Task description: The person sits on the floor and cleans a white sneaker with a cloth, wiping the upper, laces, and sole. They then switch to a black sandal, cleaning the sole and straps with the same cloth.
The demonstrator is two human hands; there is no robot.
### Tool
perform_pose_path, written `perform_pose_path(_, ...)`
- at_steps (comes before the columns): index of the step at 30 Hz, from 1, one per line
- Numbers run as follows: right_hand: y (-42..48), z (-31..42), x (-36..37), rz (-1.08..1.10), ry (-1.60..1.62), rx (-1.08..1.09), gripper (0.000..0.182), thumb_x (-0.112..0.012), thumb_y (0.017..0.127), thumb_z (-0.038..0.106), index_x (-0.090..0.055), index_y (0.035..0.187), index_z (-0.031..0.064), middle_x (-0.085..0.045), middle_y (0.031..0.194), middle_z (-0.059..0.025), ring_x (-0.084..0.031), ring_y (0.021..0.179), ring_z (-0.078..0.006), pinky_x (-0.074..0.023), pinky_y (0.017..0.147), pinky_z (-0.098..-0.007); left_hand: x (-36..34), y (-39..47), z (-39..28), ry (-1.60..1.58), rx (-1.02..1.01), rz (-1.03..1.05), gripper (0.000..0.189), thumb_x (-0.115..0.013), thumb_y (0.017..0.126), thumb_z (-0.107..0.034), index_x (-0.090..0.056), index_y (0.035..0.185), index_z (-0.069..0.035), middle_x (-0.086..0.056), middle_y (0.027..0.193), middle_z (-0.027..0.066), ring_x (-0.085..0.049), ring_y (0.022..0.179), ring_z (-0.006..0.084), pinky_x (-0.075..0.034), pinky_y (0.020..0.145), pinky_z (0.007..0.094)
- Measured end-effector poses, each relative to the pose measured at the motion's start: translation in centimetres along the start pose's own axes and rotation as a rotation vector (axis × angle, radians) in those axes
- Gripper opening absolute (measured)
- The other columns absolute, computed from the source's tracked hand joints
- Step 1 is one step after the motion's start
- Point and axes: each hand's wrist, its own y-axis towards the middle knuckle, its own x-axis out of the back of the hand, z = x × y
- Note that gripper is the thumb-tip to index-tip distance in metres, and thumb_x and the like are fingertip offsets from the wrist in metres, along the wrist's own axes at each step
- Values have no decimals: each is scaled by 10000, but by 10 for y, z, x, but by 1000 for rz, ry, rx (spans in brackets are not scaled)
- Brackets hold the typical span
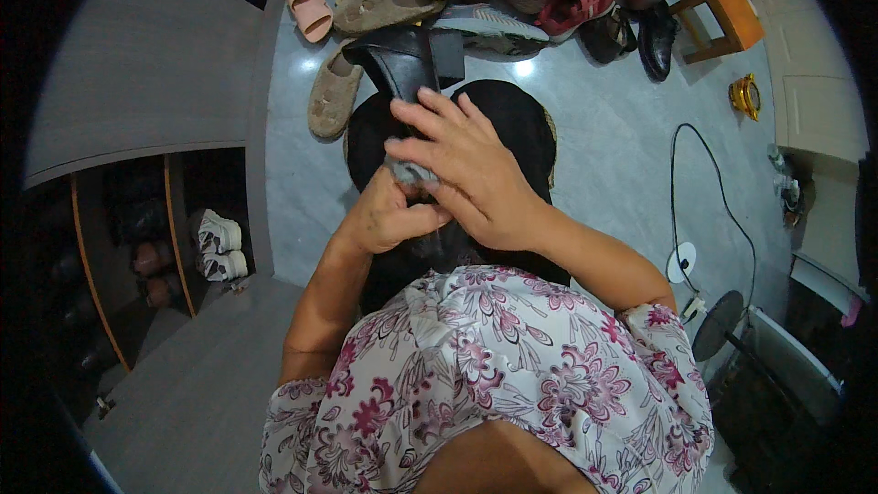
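A black heeled shoe or boot (401, 58) is held over my lap, its block heel pointing away from me. My left hand (391, 216) is curled around its nearer part, thumb pointing right; the other fingers are mostly hidden. My right hand (473, 171) lies across the shoe from the right, fingers spread, the upper ones touching the black leather. Between the two hands shows a small piece of grey cloth (410, 171). Whether the right hand grips this cloth or only rests against it is hidden.
Beyond my knees lies a heap of shoes, with a red sneaker (573, 10) and a beige slipper (335, 96). A wooden stool (724, 24) stands back right. A black cable (672, 178) loops on the floor. At left is a grey shoe cabinet (158, 68) holding white shoes (221, 247).
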Motion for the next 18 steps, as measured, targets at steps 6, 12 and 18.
perform_pose_path(6,27,-33,-7,-165,-233,11,348,-549,824,108,-575,1170,116,-459,1373,-114,-371,1305,-341,-254,1023,-537,7,2,10,35,71,166,68,-610,780,-36,-615,834,5,-592,740,-20,-523,670,42,-418,591,215)
perform_pose_path(12,55,-62,-14,-367,61,-49,326,-560,878,131,-584,1198,76,-470,1370,-150,-418,1293,-310,-340,1040,-358,5,3,7,56,142,140,36,-615,787,-36,-609,806,-6,-594,726,-24,-519,657,36,-417,573,209)
perform_pose_path(18,43,-58,-7,-414,-3,-90,312,-548,889,153,-582,1185,59,-563,1242,-168,-519,1173,-322,-414,957,-354,2,4,17,266,59,185,108,-632,777,-58,-548,719,-23,-496,626,-53,-431,585,32,-359,509,221)
